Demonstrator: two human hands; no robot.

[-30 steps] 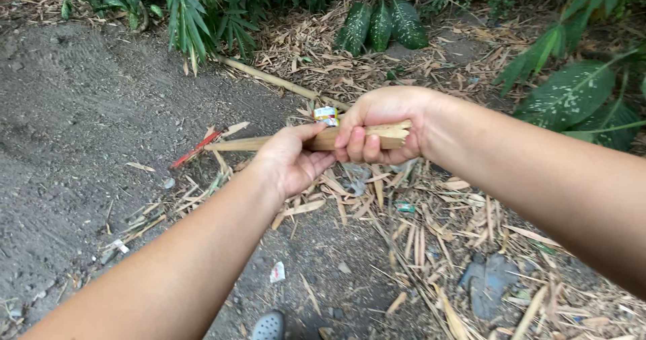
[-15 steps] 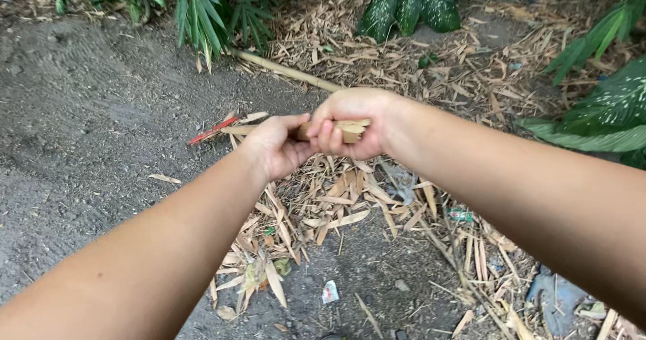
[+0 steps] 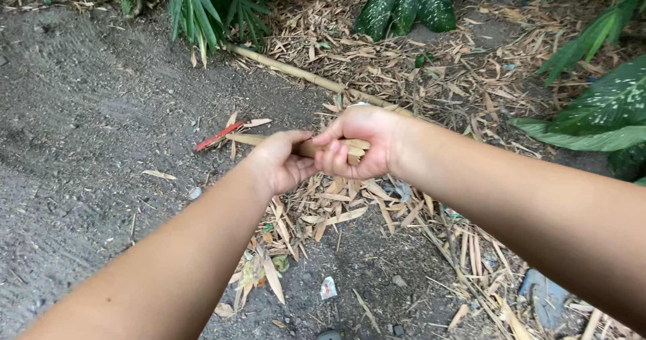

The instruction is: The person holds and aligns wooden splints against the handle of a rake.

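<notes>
Your L hand (image 3: 282, 161) & R hand (image 3: 360, 148) both clench the bamboo strip (image 3: 252, 139); long axis runs 9–3 o'clock, red tip (image 3: 219, 137) at 9.

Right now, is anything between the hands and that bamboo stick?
Nothing visible: the left hand and right hand both already grip the bamboo stick, fingers wrapped around it, held above the dry leaves.

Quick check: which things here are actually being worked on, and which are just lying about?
In hand:
- bamboo strip, gripped by left hand and right hand

Lying about:
- long bamboo pole
- red strip
- dry leaves
- white scrap
- green plants
</notes>
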